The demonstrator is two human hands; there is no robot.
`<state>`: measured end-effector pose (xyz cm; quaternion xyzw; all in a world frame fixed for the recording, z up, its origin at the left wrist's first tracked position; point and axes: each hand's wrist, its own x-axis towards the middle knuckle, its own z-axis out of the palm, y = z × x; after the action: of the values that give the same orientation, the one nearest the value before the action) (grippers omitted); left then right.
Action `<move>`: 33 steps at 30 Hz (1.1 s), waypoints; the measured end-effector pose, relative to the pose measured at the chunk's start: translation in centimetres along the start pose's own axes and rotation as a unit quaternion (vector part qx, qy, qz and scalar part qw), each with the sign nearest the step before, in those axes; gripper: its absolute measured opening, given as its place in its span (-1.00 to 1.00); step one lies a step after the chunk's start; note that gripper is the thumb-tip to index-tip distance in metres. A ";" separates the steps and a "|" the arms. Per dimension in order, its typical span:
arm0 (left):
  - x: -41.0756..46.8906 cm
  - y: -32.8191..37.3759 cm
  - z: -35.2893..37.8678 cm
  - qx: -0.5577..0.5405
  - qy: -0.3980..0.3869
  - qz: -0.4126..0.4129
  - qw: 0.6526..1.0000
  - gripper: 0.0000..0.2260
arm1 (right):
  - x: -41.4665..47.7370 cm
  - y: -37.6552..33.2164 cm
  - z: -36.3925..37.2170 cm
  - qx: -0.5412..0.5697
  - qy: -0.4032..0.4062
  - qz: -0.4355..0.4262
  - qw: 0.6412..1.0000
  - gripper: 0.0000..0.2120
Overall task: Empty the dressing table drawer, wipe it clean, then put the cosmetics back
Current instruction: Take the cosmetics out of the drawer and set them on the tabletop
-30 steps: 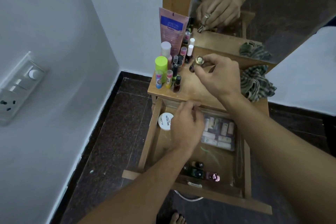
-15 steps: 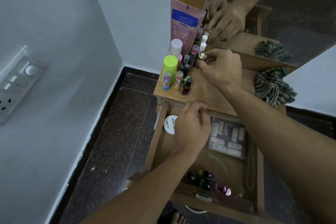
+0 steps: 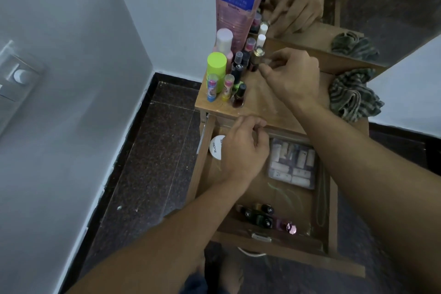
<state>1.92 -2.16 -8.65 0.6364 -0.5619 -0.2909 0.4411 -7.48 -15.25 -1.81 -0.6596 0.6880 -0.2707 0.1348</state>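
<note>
- The drawer stood pulled out at lower centre, holding a clear pouch, a white jar and dark polish bottles along its front.
- The bench above it carried cosmetics crowded at its left end, with a pink tube standing behind them.
- The right hand, fingers curled, had its fingertips at a gold-capped bottle; whether it gripped the bottle could not be told.
- The left hand hovered curled over the drawer's back; its hold was unclear.
- A striped cloth lay at right.
</note>
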 end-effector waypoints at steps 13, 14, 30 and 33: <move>-4.5 -2.4 -1.5 0.134 -0.134 -0.047 0.981 -0.84 | -15.8 7.6 -3.6 0.053 -0.194 -0.096 0.975 -0.85; -4.8 -2.5 -1.6 0.141 -0.155 -0.059 0.976 -0.83 | -16.4 8.0 -3.9 0.036 -0.258 -0.100 0.960 -0.82; -6.9 -0.9 -1.2 0.142 -0.179 -0.079 0.970 -0.80 | -17.9 8.1 -3.5 -0.126 -0.472 -0.150 0.860 -0.63; -7.1 -1.1 -1.3 0.143 -0.180 -0.076 0.970 -0.81 | -18.0 8.3 -3.2 -0.125 -0.465 -0.157 0.863 -0.67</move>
<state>2.09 5.06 -9.96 0.6706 -0.6181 -0.3499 0.2140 -14.43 2.92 -6.89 -0.8194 0.4611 0.1376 0.3114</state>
